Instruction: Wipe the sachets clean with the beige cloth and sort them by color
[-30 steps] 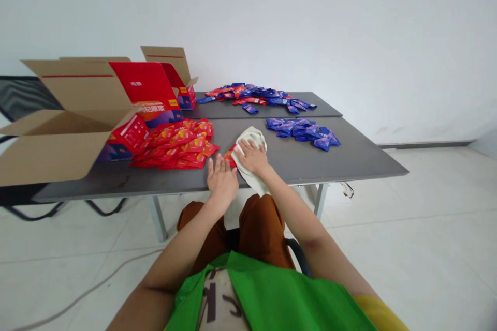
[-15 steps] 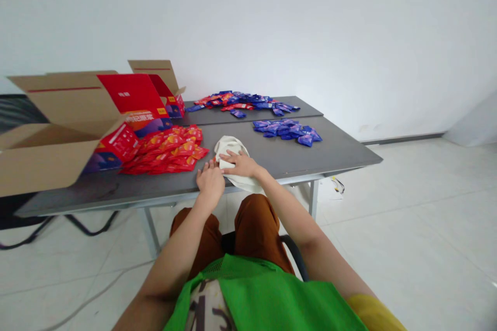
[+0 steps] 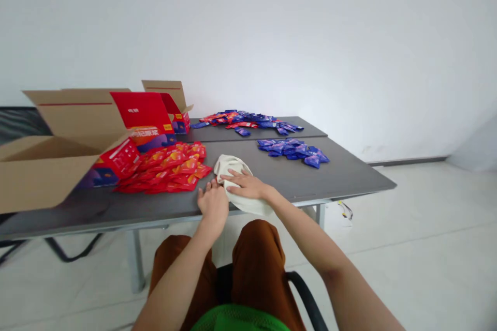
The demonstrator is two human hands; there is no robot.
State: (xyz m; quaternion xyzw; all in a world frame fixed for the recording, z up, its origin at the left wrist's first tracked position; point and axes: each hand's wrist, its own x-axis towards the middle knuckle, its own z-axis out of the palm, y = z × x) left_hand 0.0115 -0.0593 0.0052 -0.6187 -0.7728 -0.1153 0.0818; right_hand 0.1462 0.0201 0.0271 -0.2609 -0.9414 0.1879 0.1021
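On the table's front edge lies a crumpled off-white cloth [image 3: 228,165], part of it hanging over the edge. My right hand [image 3: 247,186] rests flat on top of it with the fingers spread. My left hand [image 3: 215,202] sits against the cloth's left side, its fingers slightly apart and bent at the tabletop; whether the thumb touches the cloth is hard to see. Just left of that hand is a heap of red sachets [image 3: 169,165]. Farther off to the right lies a smaller pile of blue-purple sachets [image 3: 293,150].
An open cardboard box [image 3: 42,176] stands at the left of the grey table [image 3: 349,176], with a red printed box [image 3: 143,114] behind. Mixed red and blue sachets [image 3: 248,120] lie along the back. A chair armrest [image 3: 306,300] is by my right leg.
The view has tilted up, so the table appears lower. My right hand has moved slightly right over the cloth and lies flatter. The orange-red bit beside the cloth no longer shows clearly.
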